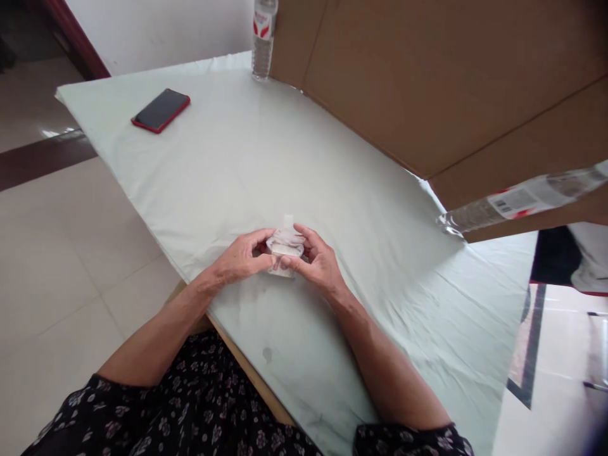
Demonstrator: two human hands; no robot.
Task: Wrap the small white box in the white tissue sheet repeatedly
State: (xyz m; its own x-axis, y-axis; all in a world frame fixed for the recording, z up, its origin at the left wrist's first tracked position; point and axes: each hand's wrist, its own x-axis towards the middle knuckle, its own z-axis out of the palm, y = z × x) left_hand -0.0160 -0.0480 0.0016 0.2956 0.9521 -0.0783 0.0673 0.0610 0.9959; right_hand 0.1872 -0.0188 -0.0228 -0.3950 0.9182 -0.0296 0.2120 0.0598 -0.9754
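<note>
Between my two hands, low over the near part of the table, is a small white packet with a crumpled, folded-looking top and a pale tab sticking up at its far side. My left hand grips it from the left, the thumb on its near face. From the right, my right hand closes on it too, with its thumb at the front near the other thumb and the fingers along the side. Some marking shows on the lower front, too small to read. What is inside the packet cannot be seen.
A light green cloth covers the table. A phone in a red case lies at the far left. A large brown cardboard panel stands at the right, with one water bottle at its left end and another bottle near its lower edge.
</note>
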